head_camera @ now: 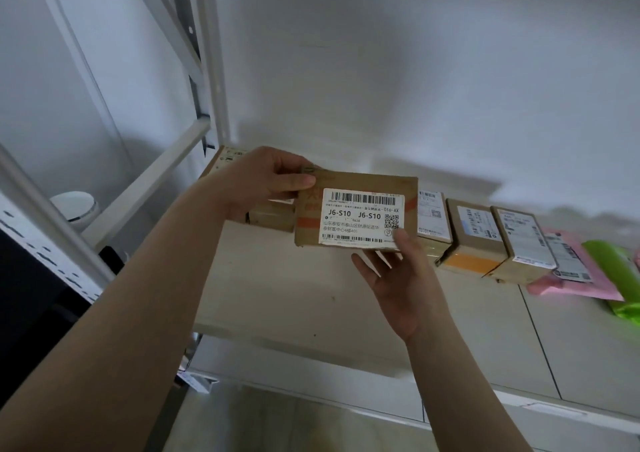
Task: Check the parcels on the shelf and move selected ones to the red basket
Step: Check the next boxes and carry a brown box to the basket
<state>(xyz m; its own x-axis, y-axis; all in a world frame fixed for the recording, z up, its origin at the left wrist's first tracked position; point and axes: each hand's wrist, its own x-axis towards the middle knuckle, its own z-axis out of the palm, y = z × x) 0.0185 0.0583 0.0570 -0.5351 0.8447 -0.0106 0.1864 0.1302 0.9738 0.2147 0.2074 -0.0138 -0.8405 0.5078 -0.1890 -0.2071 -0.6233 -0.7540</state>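
Holding: left hand is pinching the top corner of a flat rectangular cardboard parcel
Supporting: right hand is gripping its lower edge, thumb on the white paper label
Position: parcel is hovering above the pale shelf

Green bag cut off at right

Head view looks forward and down, close on the shelf (wide-angle)

Both bare forearms reach forward and up. The left hand pinches a parcel's top-left corner — the right hand grips it from below, thumb on front.
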